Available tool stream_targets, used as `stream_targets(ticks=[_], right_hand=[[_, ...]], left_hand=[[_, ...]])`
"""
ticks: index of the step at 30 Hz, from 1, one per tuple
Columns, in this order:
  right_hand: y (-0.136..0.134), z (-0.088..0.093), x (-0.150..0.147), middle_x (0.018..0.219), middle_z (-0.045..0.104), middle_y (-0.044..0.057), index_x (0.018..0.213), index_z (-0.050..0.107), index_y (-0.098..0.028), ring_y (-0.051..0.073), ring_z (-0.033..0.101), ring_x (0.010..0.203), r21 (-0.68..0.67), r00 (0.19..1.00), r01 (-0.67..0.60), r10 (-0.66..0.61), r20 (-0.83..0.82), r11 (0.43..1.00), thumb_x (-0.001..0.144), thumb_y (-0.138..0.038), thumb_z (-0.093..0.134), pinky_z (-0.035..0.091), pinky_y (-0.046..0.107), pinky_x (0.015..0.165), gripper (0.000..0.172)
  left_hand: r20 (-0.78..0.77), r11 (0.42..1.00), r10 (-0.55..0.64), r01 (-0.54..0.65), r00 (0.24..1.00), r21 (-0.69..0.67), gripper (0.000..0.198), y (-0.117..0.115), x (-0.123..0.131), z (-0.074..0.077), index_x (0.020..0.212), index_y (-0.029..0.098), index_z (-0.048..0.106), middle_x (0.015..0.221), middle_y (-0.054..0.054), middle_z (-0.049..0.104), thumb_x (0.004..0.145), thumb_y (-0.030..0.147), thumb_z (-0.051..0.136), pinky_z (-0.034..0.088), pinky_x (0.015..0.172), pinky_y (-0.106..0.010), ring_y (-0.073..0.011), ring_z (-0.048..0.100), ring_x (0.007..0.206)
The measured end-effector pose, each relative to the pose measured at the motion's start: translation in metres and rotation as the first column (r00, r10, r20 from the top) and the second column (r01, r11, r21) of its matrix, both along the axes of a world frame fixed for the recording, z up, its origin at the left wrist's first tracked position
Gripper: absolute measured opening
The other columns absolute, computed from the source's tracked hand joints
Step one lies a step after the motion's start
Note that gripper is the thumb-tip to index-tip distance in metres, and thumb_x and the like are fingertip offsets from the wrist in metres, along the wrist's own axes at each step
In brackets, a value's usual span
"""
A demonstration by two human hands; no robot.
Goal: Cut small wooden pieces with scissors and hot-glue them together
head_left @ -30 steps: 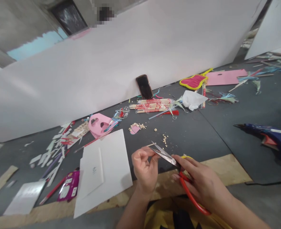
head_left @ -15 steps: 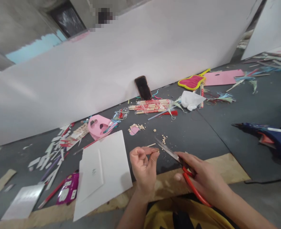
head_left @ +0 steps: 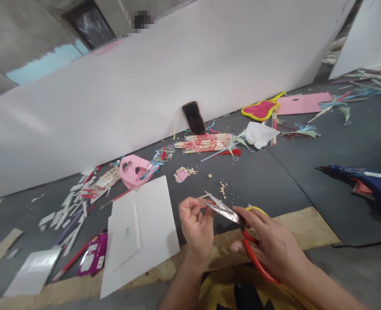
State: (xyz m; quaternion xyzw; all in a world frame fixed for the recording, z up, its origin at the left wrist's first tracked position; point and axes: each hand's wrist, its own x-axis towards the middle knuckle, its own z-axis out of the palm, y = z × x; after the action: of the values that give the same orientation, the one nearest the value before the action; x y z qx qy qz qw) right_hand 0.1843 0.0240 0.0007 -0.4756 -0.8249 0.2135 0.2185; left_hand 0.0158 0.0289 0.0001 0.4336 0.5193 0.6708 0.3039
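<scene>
My left hand (head_left: 196, 229) is pinched on a thin wooden stick (head_left: 204, 196) held low over the dark mat. My right hand (head_left: 268, 246) grips red-handled scissors (head_left: 238, 228). Their steel blades are parted, and the tips sit around the stick right beside my left fingertips. Small cut wooden bits (head_left: 223, 187) lie scattered on the mat just beyond the blades.
White foam sheets (head_left: 142, 232) lie left of my hands. A blue glue gun (head_left: 363, 181) rests at the right. Further back are a pink cutout (head_left: 132, 168), a bundle of sticks (head_left: 205, 143), a phone (head_left: 194, 117) leaning on the white board, and paper scraps (head_left: 74, 202) at left.
The scissors drew back from the stick half a second ago and have now returned to it with the blades parted. My left hand has kept its pinch on the stick.
</scene>
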Motion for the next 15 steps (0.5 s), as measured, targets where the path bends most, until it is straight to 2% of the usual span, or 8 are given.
stream_targets(ticks=[5, 10, 15], right_hand=[[-0.0002, -0.0011, -0.0011, 0.095, 0.064, 0.01, 0.123, 0.049, -0.018, 0.021, 0.065, 0.075, -0.025, 1.0, -0.014, 0.014, -0.012, 1.0, 0.079, -0.041, 0.06, 0.053, 0.031, 0.062, 0.05], [0.0, -0.0003, 0.0, 0.094, 0.065, 0.01, 0.121, 0.05, -0.018, 0.021, 0.066, 0.074, 0.061, 0.999, -0.012, 0.01, 0.036, 0.998, 0.083, -0.041, 0.054, 0.053, 0.03, 0.061, 0.044], [-0.0022, 0.0017, -0.0013, 0.089, 0.066, 0.009, 0.121, 0.052, -0.017, 0.018, 0.066, 0.067, 0.119, 0.999, -0.016, 0.01, 0.046, 0.993, 0.086, -0.039, 0.048, 0.052, 0.027, 0.054, 0.041]], left_hand=[[-0.013, 0.999, 0.02, -0.02, 1.0, 0.03, 0.031, -0.0012, 0.0006, -0.0014, 0.09, 0.023, 0.039, 0.074, 0.002, 0.061, 0.077, 0.02, 0.067, 0.052, 0.072, -0.027, -0.0122, 0.064, 0.075], [-0.009, 0.998, 0.056, -0.055, 0.998, 0.035, 0.031, -0.0031, 0.0008, -0.0036, 0.09, 0.022, 0.04, 0.075, 0.002, 0.061, 0.076, 0.02, 0.068, 0.053, 0.07, -0.027, -0.0122, 0.065, 0.074], [-0.072, 0.994, 0.074, -0.068, 0.995, 0.086, 0.028, -0.0044, -0.0008, -0.0079, 0.088, 0.022, 0.041, 0.081, 0.001, 0.062, 0.077, 0.017, 0.066, 0.055, 0.07, -0.028, -0.0121, 0.066, 0.074]])
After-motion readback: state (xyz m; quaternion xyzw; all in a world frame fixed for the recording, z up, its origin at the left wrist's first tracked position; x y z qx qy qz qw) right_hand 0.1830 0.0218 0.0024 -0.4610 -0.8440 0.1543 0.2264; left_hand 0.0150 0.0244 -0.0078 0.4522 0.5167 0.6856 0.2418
